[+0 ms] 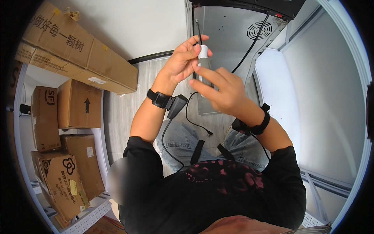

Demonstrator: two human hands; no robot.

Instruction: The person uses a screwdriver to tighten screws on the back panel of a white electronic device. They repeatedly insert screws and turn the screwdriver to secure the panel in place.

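Note:
A screwdriver with a white-and-grey handle and a long dark shaft points away from me. Its tip meets the grey metal panel of a black-edged cabinet, near the left edge. My left hand is closed around the shaft and the white front of the handle. Across the grey part of the handle lie the index and middle fingers of my right hand, stretched and slightly apart. They appear to grip it, though the right thumb is hidden. Black straps with small devices circle both wrists.
A black cable hangs down the panel beside a round vent. Another thin cable ends in a plug near my knees. On the left, a long cardboard box and several smaller boxes fill a white shelf.

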